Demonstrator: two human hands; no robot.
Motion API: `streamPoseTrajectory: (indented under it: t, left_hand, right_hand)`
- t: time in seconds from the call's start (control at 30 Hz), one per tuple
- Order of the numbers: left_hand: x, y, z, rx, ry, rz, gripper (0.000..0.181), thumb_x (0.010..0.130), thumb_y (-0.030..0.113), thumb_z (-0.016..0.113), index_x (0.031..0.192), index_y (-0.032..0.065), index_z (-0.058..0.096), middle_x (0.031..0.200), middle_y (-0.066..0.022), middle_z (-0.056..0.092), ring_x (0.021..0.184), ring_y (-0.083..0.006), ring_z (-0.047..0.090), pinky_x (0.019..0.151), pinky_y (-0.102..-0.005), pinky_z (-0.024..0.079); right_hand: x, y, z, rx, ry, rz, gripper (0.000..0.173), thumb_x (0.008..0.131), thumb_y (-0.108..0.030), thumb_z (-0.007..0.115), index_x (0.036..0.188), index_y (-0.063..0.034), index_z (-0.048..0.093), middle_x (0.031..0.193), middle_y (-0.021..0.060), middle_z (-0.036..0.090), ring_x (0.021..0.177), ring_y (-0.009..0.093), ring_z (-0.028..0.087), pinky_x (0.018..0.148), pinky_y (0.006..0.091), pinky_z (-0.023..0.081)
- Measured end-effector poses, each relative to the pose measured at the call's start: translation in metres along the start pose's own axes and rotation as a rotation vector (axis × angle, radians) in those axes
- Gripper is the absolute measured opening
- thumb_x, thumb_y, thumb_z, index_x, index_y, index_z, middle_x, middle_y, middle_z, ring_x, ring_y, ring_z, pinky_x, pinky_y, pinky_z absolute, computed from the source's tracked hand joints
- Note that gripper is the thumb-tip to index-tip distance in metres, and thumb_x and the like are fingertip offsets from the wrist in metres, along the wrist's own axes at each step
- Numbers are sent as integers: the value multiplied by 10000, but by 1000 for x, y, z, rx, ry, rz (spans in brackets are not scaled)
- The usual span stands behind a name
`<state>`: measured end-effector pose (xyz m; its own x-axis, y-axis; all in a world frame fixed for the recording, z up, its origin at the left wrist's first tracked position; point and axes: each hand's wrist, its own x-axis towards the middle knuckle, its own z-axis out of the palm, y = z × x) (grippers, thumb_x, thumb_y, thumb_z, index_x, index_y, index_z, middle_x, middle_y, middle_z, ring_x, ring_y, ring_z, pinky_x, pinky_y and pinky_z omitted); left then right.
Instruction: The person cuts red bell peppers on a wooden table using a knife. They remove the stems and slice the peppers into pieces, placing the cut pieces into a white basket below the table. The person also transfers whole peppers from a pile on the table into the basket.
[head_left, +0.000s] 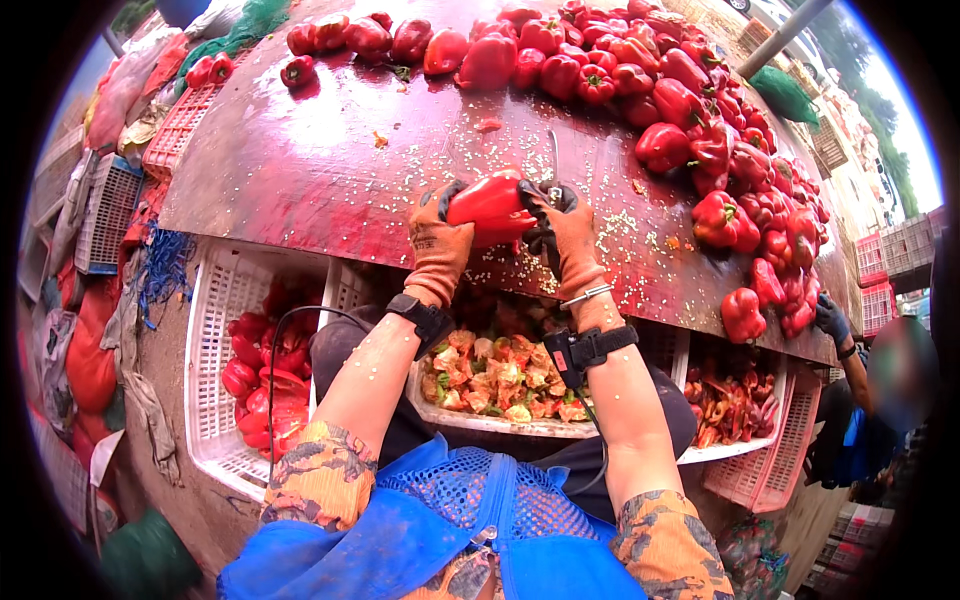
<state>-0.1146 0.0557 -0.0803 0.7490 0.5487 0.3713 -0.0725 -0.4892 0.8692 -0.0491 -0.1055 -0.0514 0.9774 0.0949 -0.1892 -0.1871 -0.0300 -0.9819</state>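
A red bell pepper (487, 201) is held over the near edge of a wet, red-stained table (315, 172). My left hand (442, 236), in an orange glove with dark fingertips, grips its left end. My right hand (561, 225), gloved alike, has its fingers against the pepper's right end, which looks split or cut. A thin curved metal tool (556, 154) sticks up from my right hand; its lower part is hidden by the fingers. Pale seeds lie scattered on the tabletop around both hands. Just below, a white container holds pepper cores (499, 375) with bits of green.
Whole red peppers (675, 105) are heaped along the table's far and right sides. A white crate (206, 375) at left holds red pepper pieces; another crate (739, 446) stands at right. A cable hangs beside my left arm. Another person (855, 427) is at the right edge.
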Motion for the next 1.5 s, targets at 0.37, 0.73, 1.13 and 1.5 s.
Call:
streamPoseTrajectory:
  t: [0.37, 0.73, 1.13, 1.5]
  left_hand:
    - [7, 5, -9, 257, -305, -74, 487, 671, 169, 687, 1141, 87, 587, 1031, -174, 633, 968, -324, 611, 830, -364, 483]
    - [27, -20, 0, -122, -217, -890, 236, 676, 165, 733, 822, -8, 668, 733, -67, 676, 658, -132, 610, 621, -320, 484]
    - [-6, 26, -4, -2, -116, -289, 241, 670, 124, 705, 890, 42, 653, 776, -151, 662, 745, -276, 663, 659, -350, 498]
    - [12, -11, 22, -445, -227, -584, 147, 819, 100, 620, 937, 14, 638, 701, -52, 625, 610, -155, 571, 604, -290, 488]
  right_hand:
    - [-10, 23, 15, 86, 17, 132, 137, 775, -111, 710, 868, -22, 661, 781, -4, 638, 649, 65, 550, 571, 237, 454]
    - [-63, 86, -9, -104, 16, -393, 434, 704, -12, 708, 1108, 1, 549, 1039, 84, 608, 944, 171, 583, 847, 304, 462]
    - [-21, 12, 10, -621, 11, -425, 498, 657, -223, 802, 1049, -25, 567, 854, 106, 655, 781, 224, 645, 679, 324, 503]
    - [29, 4, -12, -535, 47, -167, 403, 732, -258, 722, 1018, 8, 620, 888, 117, 669, 763, 159, 624, 672, 322, 505]
